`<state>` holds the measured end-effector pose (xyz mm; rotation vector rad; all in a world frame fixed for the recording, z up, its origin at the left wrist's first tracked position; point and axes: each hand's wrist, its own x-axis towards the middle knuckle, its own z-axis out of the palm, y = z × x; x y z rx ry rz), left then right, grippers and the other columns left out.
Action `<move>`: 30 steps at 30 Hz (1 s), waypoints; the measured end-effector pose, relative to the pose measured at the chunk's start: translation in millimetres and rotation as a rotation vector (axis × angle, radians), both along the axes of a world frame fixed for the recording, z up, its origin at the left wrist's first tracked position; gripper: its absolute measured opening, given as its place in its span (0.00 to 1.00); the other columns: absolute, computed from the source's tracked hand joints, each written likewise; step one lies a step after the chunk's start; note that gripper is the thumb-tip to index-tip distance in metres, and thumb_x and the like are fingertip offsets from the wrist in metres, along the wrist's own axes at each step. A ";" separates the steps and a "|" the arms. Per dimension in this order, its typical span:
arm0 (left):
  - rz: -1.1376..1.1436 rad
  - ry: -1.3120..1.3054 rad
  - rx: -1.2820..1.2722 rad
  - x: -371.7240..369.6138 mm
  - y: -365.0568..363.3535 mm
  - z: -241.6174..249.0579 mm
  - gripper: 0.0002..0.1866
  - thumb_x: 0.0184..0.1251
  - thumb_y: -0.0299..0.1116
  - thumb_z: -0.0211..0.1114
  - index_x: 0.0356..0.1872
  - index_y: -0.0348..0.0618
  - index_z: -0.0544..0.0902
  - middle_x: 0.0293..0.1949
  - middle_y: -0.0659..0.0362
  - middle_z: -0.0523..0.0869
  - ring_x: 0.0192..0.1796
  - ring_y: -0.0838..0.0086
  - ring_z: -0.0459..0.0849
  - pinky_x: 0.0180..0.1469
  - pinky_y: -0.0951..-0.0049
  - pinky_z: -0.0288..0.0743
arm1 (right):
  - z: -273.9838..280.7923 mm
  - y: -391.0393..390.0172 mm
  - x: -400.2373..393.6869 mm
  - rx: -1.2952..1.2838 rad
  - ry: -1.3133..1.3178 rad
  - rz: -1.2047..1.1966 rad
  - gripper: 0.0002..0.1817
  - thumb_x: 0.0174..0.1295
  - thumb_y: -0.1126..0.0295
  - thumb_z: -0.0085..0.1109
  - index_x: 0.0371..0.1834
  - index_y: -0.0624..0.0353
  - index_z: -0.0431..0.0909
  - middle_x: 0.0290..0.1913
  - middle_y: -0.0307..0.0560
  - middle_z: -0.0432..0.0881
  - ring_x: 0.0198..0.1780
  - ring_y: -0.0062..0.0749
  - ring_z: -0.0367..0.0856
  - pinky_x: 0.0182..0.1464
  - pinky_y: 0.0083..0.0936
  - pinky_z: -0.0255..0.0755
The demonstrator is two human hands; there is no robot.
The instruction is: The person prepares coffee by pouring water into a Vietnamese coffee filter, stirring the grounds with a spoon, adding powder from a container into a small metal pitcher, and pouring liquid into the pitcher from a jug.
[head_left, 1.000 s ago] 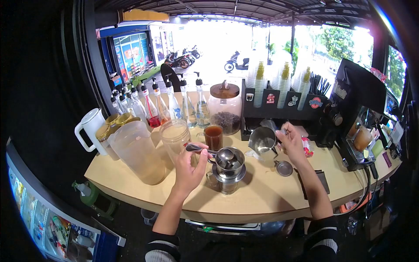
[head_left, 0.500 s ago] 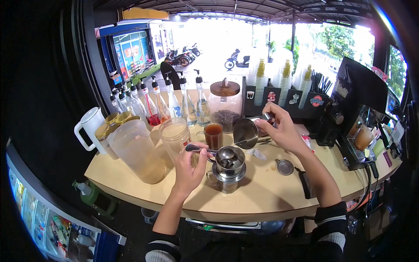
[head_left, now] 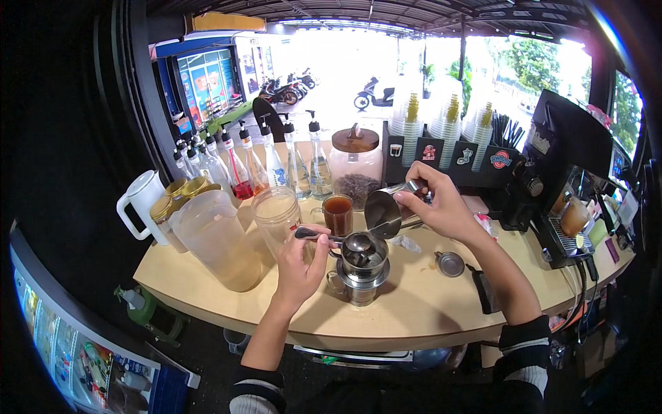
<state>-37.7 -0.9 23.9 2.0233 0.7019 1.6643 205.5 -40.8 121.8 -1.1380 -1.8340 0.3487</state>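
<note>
My left hand point(head_left: 302, 265) is closed round the handle of a spoon point(head_left: 357, 242), whose bowl sits over the mouth of a metal drip filter point(head_left: 364, 270). That filter stands on a glass mug point(head_left: 360, 297) near the counter's front. My right hand point(head_left: 438, 203) grips the handle of a steel pitcher point(head_left: 383, 214), tilted to the left with its rim just above the filter. Whether liquid leaves the pitcher is too small to tell. Behind the filter is a glass mug of brown drink point(head_left: 338, 215). An open clear jar point(head_left: 277, 219) stands to its left.
A plastic jug point(head_left: 219, 241) and white pitcher point(head_left: 146, 203) stand left on the counter point(head_left: 414, 314). Pump bottles point(head_left: 276, 164), a lidded jar point(head_left: 356, 165) and a cup holder point(head_left: 448, 162) line the back. A small metal lid point(head_left: 450, 264) lies right, near a coffee machine point(head_left: 562, 234).
My right hand has moved slightly left and tipped the pitcher further over the filter. The spoon in my left hand has barely moved.
</note>
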 end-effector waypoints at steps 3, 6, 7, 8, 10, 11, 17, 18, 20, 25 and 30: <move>-0.009 0.001 -0.022 0.6 -0.7 1.6 0.04 0.69 0.26 0.58 0.39 0.37 0.79 0.27 0.57 0.86 0.32 0.73 0.86 0.38 0.72 0.76 | 2.8 -2.7 -3.9 -0.051 0.048 0.005 0.12 0.61 0.71 0.63 0.30 0.60 0.67 0.23 0.34 0.70 0.27 0.13 0.64 0.29 0.17 0.61; 0.009 0.013 0.018 1.4 1.1 0.3 0.04 0.69 0.27 0.58 0.38 0.37 0.79 0.27 0.57 0.86 0.32 0.72 0.86 0.39 0.71 0.76 | 4.7 -3.2 -5.2 -0.065 0.055 -0.001 0.13 0.60 0.70 0.64 0.29 0.59 0.67 0.24 0.34 0.70 0.29 0.15 0.62 0.32 0.18 0.60; 0.011 0.017 0.019 1.5 1.4 0.1 0.04 0.69 0.27 0.58 0.38 0.38 0.79 0.27 0.57 0.86 0.32 0.71 0.86 0.39 0.70 0.76 | 5.3 -3.3 -5.7 -0.044 0.032 0.000 0.13 0.60 0.70 0.64 0.29 0.59 0.67 0.24 0.34 0.69 0.29 0.15 0.63 0.31 0.19 0.60; 0.014 0.021 0.020 1.4 1.7 0.0 0.04 0.69 0.27 0.58 0.38 0.38 0.79 0.27 0.57 0.86 0.32 0.71 0.86 0.40 0.70 0.75 | 6.1 -4.0 -6.8 -0.044 0.032 0.000 0.13 0.60 0.70 0.64 0.29 0.59 0.67 0.24 0.34 0.69 0.29 0.15 0.63 0.31 0.19 0.60; 0.014 0.023 0.019 1.5 2.4 -0.3 0.04 0.69 0.27 0.58 0.38 0.38 0.79 0.27 0.58 0.86 0.32 0.71 0.86 0.39 0.70 0.75 | 8.4 -6.4 -9.4 -0.038 0.046 0.012 0.13 0.60 0.70 0.64 0.29 0.60 0.67 0.24 0.35 0.69 0.28 0.16 0.63 0.31 0.19 0.60; 0.013 0.025 0.018 1.7 2.5 -0.6 0.04 0.68 0.28 0.58 0.38 0.38 0.79 0.27 0.58 0.86 0.32 0.71 0.86 0.39 0.70 0.75 | 9.2 -7.2 -10.5 -0.038 0.046 0.012 0.13 0.60 0.70 0.64 0.29 0.60 0.67 0.24 0.35 0.69 0.28 0.16 0.63 0.31 0.19 0.60; 0.025 0.030 0.031 2.6 3.1 -3.7 0.04 0.68 0.27 0.58 0.38 0.38 0.79 0.27 0.58 0.86 0.32 0.70 0.86 0.39 0.70 0.75 | 10.5 -8.5 -12.1 0.013 0.017 0.030 0.13 0.59 0.70 0.64 0.29 0.60 0.67 0.23 0.35 0.69 0.28 0.16 0.62 0.31 0.19 0.60; 0.024 0.031 0.030 2.6 2.6 -3.1 0.04 0.68 0.27 0.58 0.38 0.38 0.79 0.27 0.58 0.86 0.32 0.70 0.86 0.39 0.70 0.75 | 9.8 -7.6 -11.7 0.006 0.002 0.020 0.13 0.59 0.70 0.64 0.29 0.60 0.67 0.23 0.35 0.69 0.28 0.17 0.62 0.30 0.19 0.60; 0.017 0.023 0.025 2.6 0.6 -1.0 0.04 0.68 0.27 0.58 0.38 0.38 0.79 0.27 0.57 0.86 0.32 0.70 0.86 0.39 0.70 0.75 | 8.7 -6.5 -11.0 -0.003 -0.014 0.010 0.13 0.59 0.70 0.65 0.29 0.61 0.67 0.23 0.36 0.68 0.28 0.17 0.62 0.30 0.19 0.60; 0.001 0.006 0.004 1.3 -1.7 0.8 0.04 0.68 0.26 0.58 0.37 0.37 0.79 0.28 0.56 0.85 0.32 0.70 0.86 0.39 0.70 0.76 | 8.6 -7.0 -12.5 -0.038 -0.007 0.009 0.14 0.59 0.70 0.65 0.28 0.61 0.67 0.23 0.36 0.68 0.27 0.18 0.62 0.30 0.20 0.60; 0.008 -0.014 -0.017 -3.2 -3.4 4.6 0.04 0.68 0.26 0.59 0.38 0.37 0.79 0.29 0.56 0.85 0.33 0.70 0.86 0.39 0.70 0.76 | 11.1 -9.1 -11.4 0.002 -0.037 -0.008 0.14 0.58 0.70 0.65 0.29 0.61 0.67 0.23 0.37 0.68 0.28 0.19 0.63 0.31 0.21 0.61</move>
